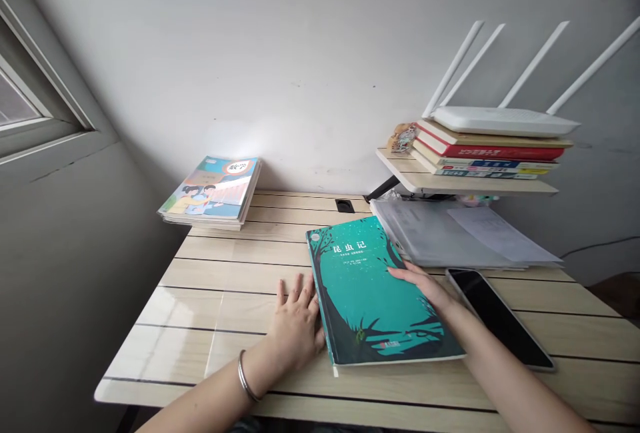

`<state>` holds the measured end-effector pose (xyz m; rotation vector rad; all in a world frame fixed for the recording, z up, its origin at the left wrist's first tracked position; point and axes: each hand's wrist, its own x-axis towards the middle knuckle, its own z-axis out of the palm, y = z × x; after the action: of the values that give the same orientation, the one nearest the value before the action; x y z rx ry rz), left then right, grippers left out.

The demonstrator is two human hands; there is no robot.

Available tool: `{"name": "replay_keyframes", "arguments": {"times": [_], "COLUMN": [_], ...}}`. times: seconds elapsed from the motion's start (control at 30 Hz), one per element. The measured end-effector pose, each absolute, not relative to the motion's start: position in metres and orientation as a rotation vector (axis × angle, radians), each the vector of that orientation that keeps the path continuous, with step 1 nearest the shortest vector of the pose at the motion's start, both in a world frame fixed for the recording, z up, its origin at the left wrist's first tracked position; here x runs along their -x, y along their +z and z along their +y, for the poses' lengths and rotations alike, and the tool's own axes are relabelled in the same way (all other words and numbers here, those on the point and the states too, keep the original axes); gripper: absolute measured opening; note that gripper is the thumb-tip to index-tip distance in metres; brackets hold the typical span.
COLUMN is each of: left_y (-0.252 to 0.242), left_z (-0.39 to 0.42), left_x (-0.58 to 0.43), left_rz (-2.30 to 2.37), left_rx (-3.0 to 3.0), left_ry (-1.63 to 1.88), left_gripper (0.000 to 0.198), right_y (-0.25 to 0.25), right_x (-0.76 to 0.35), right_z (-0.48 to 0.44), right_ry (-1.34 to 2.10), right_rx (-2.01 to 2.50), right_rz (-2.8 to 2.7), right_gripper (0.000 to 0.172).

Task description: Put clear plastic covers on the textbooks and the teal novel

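Observation:
A teal book (373, 290) with a dark tree silhouette on its cover lies closed on the light wooden desk (225, 273). My left hand (297, 320) lies flat on the desk with fingers spread, touching the book's left edge; a metal bangle circles that wrist. My right hand (420, 283) rests on the right side of the cover, fingers stretched out towards the spine. Neither hand holds anything.
A black phone (500, 316) lies right of the book. Papers in clear sleeves (450, 233) sit behind it. A stack of textbooks (215, 193) is at the back left. A small shelf (470, 183) carries books (485, 153) and a white router (505, 120). A window is at left.

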<state>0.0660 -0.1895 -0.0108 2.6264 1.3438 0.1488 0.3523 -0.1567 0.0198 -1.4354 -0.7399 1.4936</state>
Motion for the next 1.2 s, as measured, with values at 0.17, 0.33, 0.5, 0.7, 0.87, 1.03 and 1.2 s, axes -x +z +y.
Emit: {"name": "replay_keyframes", "arguments": {"times": [0.17,0.33,0.5,0.7,0.87,1.03,1.2], "left_y": [-0.011,-0.015,-0.013,-0.012,-0.017,-0.017,-0.023], "left_z": [-0.184,-0.183,-0.184,-0.185,-0.184,-0.184,-0.182], "left_x": [-0.071,-0.070,-0.068,-0.069,-0.069,-0.070,-0.071], "left_rz": [1.311,1.312,1.314,1.329,1.338,1.348,1.360], "left_rx": [-2.669,-2.697,-2.668,-2.680,-2.690,-2.665,-2.694], "left_ry": [0.160,0.219,0.281,0.311,0.357,0.329,0.363], "left_gripper": [0.069,0.062,0.063,0.062,0.060,0.059,0.067], "right_y": [0.015,0.016,0.013,0.012,0.010,0.006,0.003], "right_x": [-0.360,-0.362,-0.363,-0.361,-0.363,-0.367,-0.368], "right_z": [-0.169,-0.177,-0.176,-0.173,-0.171,-0.171,-0.170], "right_ry": [1.493,1.514,1.514,1.501,1.546,1.583,1.602], "right_rx": [1.466,1.460,1.436,1.422,1.409,1.387,1.369], "right_rz": [-0.704,-0.669,-0.659,-0.660,-0.662,-0.675,-0.688], "right_gripper": [0.024,0.029,0.030,0.028,0.031,0.034,0.034]}}
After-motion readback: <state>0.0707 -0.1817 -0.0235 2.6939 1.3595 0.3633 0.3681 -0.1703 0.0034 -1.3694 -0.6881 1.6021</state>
